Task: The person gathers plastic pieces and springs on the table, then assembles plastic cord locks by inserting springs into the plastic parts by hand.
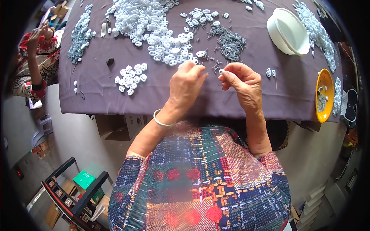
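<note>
Over the front middle of the cloth-covered table, my left hand (pixel 186 84) is closed, its fingertips pinched and turned away so that whatever they hold is hidden. Facing it, my right hand (pixel 243 81) pinches a small whitish piece (pixel 221 71) between thumb and forefinger. Just beyond both hands lies a pile of small grey screws (pixel 230 45), with loose ones scattered toward my fingers. A large heap of white oval plastic pieces (pixel 150 25) with two holes each spreads at the far middle. A smaller group of the same pieces (pixel 131 79) lies left of my left hand.
A white plastic tub (pixel 274 32) stands at the far right, and an orange bowl (pixel 320 109) with small parts sits at the right edge. Clear-looking small pieces (pixel 79 40) lie far left. Another person's arm (pixel 34 61) shows beyond the left edge. Cardboard boxes (pixel 119 127) are under the table.
</note>
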A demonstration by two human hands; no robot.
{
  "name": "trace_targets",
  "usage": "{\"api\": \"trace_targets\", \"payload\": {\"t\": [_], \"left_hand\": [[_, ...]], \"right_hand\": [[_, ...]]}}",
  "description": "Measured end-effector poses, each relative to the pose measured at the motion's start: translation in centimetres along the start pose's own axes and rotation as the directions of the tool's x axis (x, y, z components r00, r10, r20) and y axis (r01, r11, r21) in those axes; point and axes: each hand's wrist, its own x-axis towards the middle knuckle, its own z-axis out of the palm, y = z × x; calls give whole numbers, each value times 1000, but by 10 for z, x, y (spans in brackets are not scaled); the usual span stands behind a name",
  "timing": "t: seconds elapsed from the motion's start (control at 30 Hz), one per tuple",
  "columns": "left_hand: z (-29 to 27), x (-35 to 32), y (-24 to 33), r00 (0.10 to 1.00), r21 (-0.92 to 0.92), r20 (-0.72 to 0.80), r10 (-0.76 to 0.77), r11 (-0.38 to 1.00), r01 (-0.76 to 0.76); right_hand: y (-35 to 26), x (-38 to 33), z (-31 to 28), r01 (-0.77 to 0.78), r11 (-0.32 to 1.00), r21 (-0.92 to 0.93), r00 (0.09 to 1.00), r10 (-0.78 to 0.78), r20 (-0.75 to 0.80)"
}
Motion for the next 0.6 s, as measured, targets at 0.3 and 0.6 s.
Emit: {"api": "trace_targets", "payload": {"t": [0.3,0.6], "left_hand": [[1,3,-1,990,11,115,-79,997,78],[-52,-28,12,751,-766,461,-473,215,606]], "right_hand": [[20,-1,-4,-147,955,259,989,136,62],[7,-17,24,-65,998,10,997,65,33]]}}
